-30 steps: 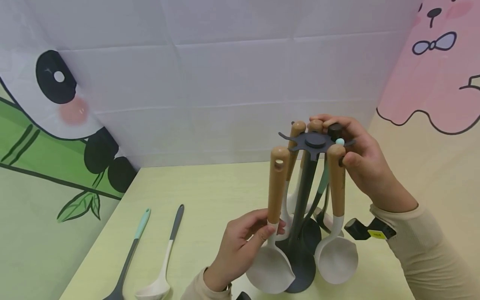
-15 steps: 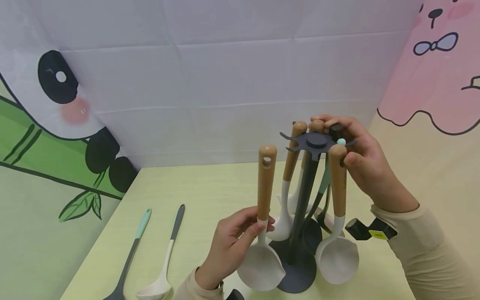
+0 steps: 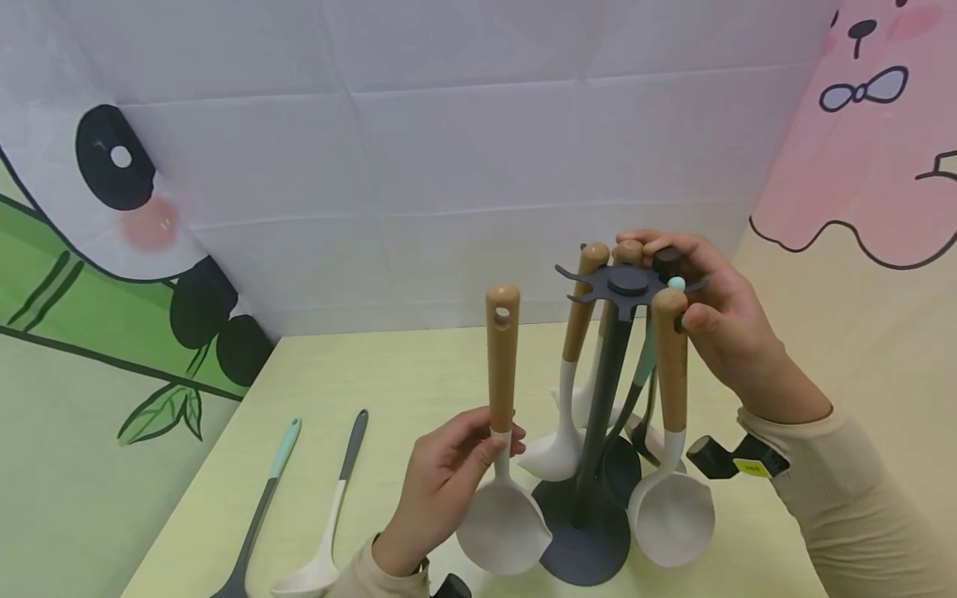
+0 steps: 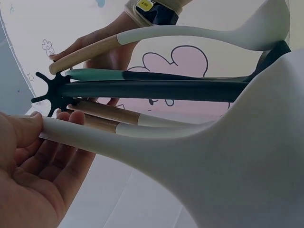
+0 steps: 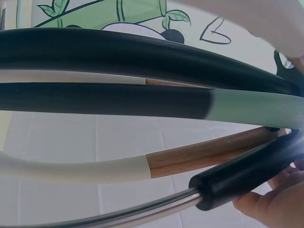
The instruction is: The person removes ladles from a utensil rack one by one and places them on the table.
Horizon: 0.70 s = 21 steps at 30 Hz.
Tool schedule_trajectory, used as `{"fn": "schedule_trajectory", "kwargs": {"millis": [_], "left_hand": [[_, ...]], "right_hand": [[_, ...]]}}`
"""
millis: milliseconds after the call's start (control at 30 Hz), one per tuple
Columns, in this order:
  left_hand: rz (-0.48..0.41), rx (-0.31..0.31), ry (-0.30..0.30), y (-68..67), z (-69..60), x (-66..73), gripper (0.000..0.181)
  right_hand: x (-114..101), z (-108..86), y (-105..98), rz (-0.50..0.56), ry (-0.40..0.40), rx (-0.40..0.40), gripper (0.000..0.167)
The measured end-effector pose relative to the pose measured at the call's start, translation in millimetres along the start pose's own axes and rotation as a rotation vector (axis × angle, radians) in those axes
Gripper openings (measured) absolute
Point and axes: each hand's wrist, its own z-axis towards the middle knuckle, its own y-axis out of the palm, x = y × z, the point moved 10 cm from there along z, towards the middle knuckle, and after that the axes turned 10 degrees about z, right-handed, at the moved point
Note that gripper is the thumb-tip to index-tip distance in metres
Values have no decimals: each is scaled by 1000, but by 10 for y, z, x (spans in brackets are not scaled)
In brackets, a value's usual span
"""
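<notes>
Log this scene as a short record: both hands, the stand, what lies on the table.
left hand: pinches a white ladle just below its wooden handle
ladle: upright, clear of the hooks
right hand: holds the stand's top, among hung handles
stand: dark, upright, other utensils hanging round it
table: pale yellow; a mint-handled utensil and a grey-handled utensil lie side by side, left of the stand

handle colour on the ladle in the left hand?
Tan, wood-like ladle handle; shows best in the head view.
</notes>
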Motion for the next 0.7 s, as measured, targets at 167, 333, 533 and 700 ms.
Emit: {"fn": "schedule_trajectory", "kwargs": {"millis": [167,333,533,700], "left_hand": [[16,10,23,-50,3,-5,23],[2,12,25,-75,9,-12,24],[-4,17,23,-103,10,-33,23],[15,23,14,-144,10,-59,24]], "right_hand": [[2,0,-1,1,1,3,57],[9,1,-4,7,-1,0,57],[17,-4,-16,7,1,3,57],[13,-8,-17,4,13,11,58]]}}
